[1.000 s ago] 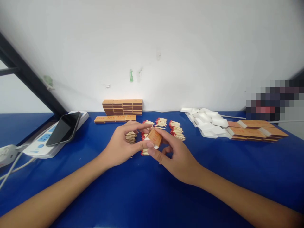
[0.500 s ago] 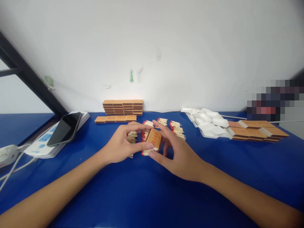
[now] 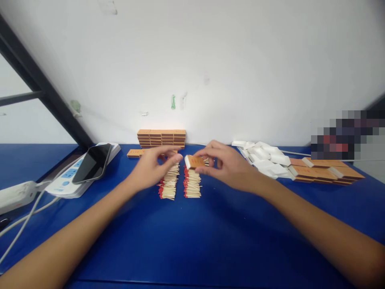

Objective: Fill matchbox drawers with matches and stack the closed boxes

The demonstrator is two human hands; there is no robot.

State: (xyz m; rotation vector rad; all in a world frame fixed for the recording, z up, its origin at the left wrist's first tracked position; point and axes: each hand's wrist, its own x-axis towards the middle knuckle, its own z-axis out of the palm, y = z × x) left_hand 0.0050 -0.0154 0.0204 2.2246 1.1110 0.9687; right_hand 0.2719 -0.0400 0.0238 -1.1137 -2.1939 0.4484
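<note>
Between the thumb and fingers of my right hand point(image 3: 228, 164) is an orange matchbox point(image 3: 195, 161), its white end facing left. My left hand point(image 3: 155, 165) is apart from the box, thumb and fingers spread with nothing between them. Below the hands lie two columns of red-tipped matches, a left column point(image 3: 168, 186) and a right column point(image 3: 192, 184), on the blue table point(image 3: 186, 241). My hands and the box hide the matches farther back. Behind my left hand is a low row of matchboxes point(image 3: 134, 153), partly covered by it.
Against the wall stands a stack of matchboxes point(image 3: 161, 138). To the right lie a heap of white trays point(image 3: 264, 156) and a group of orange box sleeves point(image 3: 319, 172). A phone point(image 3: 92, 162) rests on a power strip point(image 3: 64, 182) at left, with white cables nearby.
My left hand has let go of the matchbox and moved away to the left. The right hand keeps hold of the box, which has turned its white end leftward. The view has shifted slightly.
</note>
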